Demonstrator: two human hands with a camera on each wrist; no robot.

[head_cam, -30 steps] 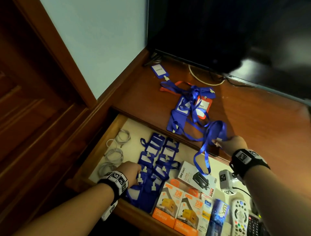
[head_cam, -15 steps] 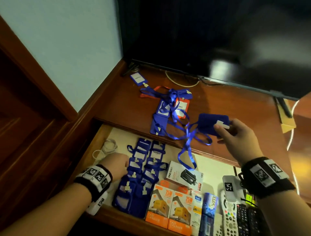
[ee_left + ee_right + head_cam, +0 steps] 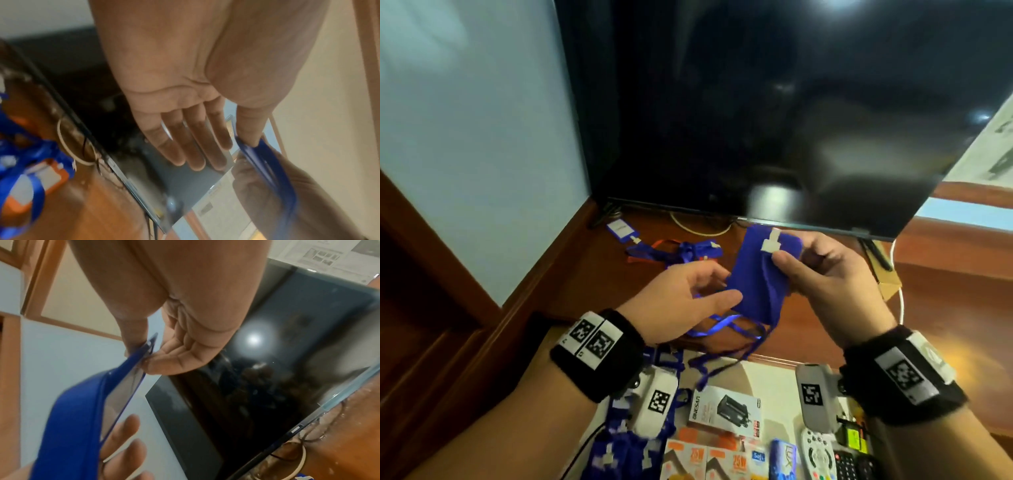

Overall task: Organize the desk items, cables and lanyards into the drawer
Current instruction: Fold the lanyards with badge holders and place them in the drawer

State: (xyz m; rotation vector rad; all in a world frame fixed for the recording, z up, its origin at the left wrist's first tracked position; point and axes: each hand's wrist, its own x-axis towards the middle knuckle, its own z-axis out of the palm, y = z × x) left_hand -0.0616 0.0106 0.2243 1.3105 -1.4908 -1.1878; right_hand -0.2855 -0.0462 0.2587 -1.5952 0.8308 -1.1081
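The right hand (image 3: 832, 274) is seen at centre right of the head view, its thumb and fingers pinched on the upper edge of a blue badge holder (image 3: 760, 277), just below the holder's white clip (image 3: 771, 242). In the right wrist view the same pinch is shown, with the holder (image 3: 123, 386) clamped edge-on between thumb and curled fingers. The left hand (image 3: 681, 301) is held at centre frame, fingers nearly straight; its thumb is pressed against the holder's lower left corner, with the fingers (image 3: 191, 146) spread behind it, as the left wrist view confirms. The holder is thus kept in the air between both hands, above the wooden surface (image 3: 945, 308). Its blue lanyard strap (image 3: 726, 342) is left hanging in loops beneath it, down towards the open drawer (image 3: 774, 377).

At the bottom of the frame, in the drawer, blue badge holders (image 3: 626, 448) are laid at lower left, a white charger box (image 3: 726, 409) at lower centre, orange charger boxes (image 3: 705, 462) at the bottom edge, and a white remote control (image 3: 818, 455) at lower right.

Further back, left of centre, a tangle of blue and orange lanyards (image 3: 681, 251) is left on the surface, with a single blue badge holder (image 3: 619, 229) beyond it. A dark television screen (image 3: 774, 120) fills the upper frame.
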